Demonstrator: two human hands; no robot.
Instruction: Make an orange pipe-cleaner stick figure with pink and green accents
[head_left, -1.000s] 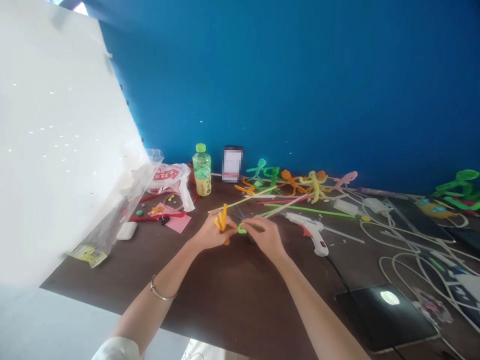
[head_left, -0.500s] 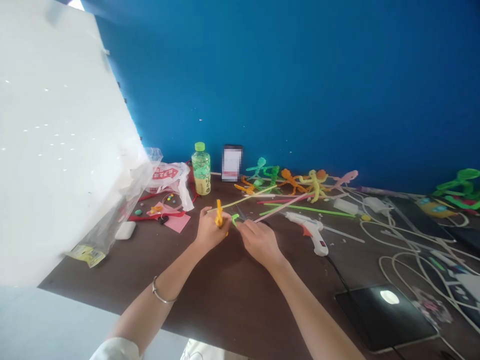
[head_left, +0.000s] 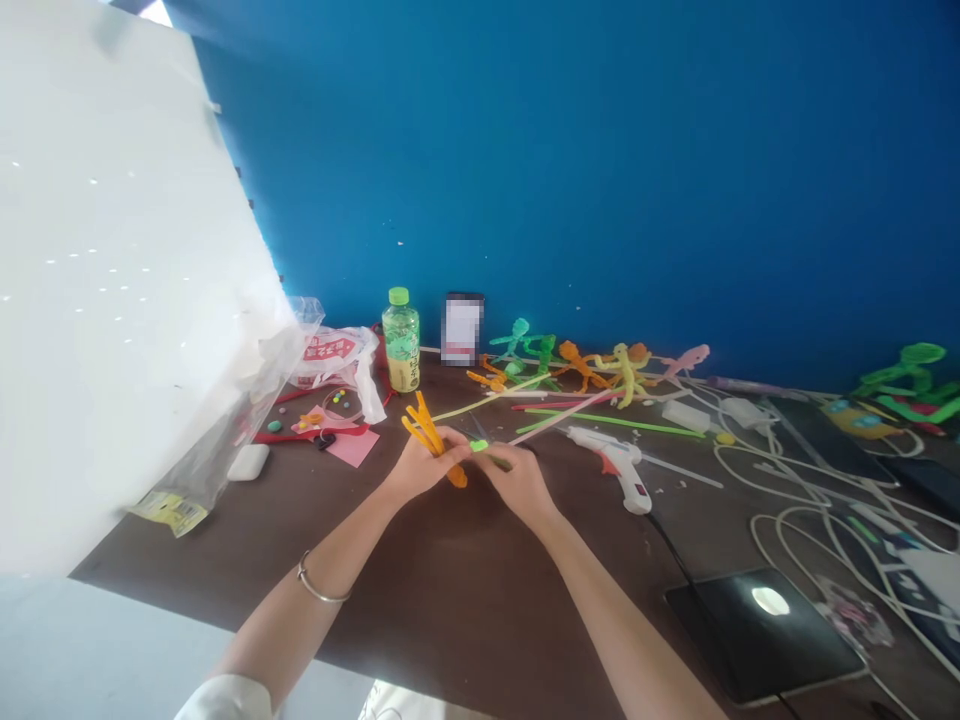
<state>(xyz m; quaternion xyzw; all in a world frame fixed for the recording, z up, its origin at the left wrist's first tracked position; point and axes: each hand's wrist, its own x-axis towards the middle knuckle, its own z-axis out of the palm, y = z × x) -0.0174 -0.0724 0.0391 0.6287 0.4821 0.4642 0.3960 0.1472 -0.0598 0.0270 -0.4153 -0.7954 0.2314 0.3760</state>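
An orange-yellow pipe-cleaner piece (head_left: 426, 428) with several prongs sticks up out of my left hand (head_left: 426, 462), its lower end showing below the fingers. My left hand is closed on it. Between the fingertips of both hands is a small bright green piece (head_left: 478, 446). My right hand (head_left: 517, 478) is closed in a pinch on that green piece. Behind the hands lie a pale yellow stem (head_left: 491, 398) and a pink stem (head_left: 562, 415).
Behind stand a green-capped bottle (head_left: 401, 345), a phone (head_left: 462, 328) and pipe-cleaner figures (head_left: 626, 372). On the right are a glue gun (head_left: 626, 475), a black tablet (head_left: 765, 635) and white cables (head_left: 795, 510). Plastic bags (head_left: 337, 355) and pink paper (head_left: 352, 447) lie left.
The orange-yellow piece has turned in my left hand, so its prongs fan out to the upper left and its lower end shows. The green piece has shifted slightly right and down between the fingertips.
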